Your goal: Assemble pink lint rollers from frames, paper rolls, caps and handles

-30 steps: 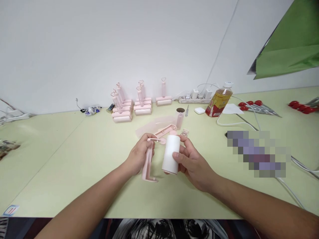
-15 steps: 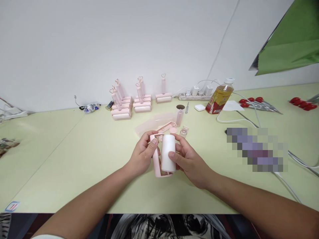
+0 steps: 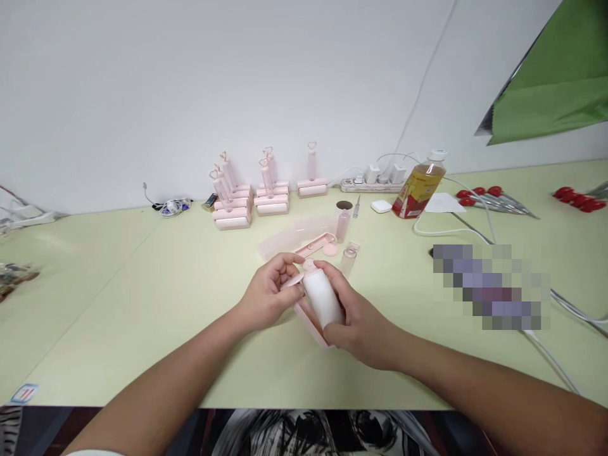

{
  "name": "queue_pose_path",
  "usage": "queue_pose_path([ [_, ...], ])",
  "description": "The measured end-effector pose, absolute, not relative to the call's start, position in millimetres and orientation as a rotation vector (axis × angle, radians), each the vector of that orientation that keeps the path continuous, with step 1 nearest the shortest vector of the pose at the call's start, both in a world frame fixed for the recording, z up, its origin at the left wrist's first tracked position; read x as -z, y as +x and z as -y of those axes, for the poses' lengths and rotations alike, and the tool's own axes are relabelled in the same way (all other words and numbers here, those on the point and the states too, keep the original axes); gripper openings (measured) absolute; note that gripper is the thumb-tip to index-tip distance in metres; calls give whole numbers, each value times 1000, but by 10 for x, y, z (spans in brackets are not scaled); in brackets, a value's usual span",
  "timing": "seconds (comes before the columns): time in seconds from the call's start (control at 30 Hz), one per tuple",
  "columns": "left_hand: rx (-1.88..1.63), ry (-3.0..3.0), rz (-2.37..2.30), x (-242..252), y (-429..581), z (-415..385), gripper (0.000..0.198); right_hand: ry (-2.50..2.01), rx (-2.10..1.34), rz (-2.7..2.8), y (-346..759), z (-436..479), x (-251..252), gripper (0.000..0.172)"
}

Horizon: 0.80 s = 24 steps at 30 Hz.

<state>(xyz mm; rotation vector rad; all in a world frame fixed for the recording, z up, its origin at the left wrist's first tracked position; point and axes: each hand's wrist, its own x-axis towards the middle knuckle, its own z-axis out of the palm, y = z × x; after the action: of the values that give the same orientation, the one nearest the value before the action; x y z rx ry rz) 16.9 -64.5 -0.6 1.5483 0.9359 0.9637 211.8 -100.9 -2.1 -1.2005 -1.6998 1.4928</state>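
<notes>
Both hands meet over the near middle of the table around a lint roller. My left hand (image 3: 270,291) pinches the upper end of its pink casing (image 3: 311,327). My right hand (image 3: 363,323) wraps round the white sticky roll (image 3: 322,297), which tilts beside the casing with a pink end piece (image 3: 310,266) at its top. Fingers hide part of where roll and casing meet. Just beyond the hands lie a pink handle part (image 3: 323,242), a round pink cap (image 3: 329,249), a clear pink tube (image 3: 342,227) and a clear tubular piece (image 3: 349,258).
Several pink lint rollers (image 3: 232,218) stand upright near the wall. Behind the loose parts are a screwdriver (image 3: 356,208), a power strip (image 3: 356,185) and a drink bottle (image 3: 420,187). Red-handled tools (image 3: 494,199) lie right, near a blurred-out object (image 3: 491,288) and cables.
The roll and casing have turned from nearly upright to leaning, their lower ends swinging right. My right hand has shifted lower along the roll; a pink end piece now shows at its top.
</notes>
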Motion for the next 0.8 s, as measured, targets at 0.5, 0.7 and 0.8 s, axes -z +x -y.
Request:
queue_pose_path([
  [0.5,-590,2436,-960,-152,40,620,20,-1095,-1179,2238,2192,961,-206,39],
  [0.7,-525,2356,-984,-162,43,624,13,-1116,-1343,2255,2215,950,-290,30],
  [0.8,-494,2323,-984,-143,37,623,10,-1100,-1401,2273,2234,932,-295,28],
])
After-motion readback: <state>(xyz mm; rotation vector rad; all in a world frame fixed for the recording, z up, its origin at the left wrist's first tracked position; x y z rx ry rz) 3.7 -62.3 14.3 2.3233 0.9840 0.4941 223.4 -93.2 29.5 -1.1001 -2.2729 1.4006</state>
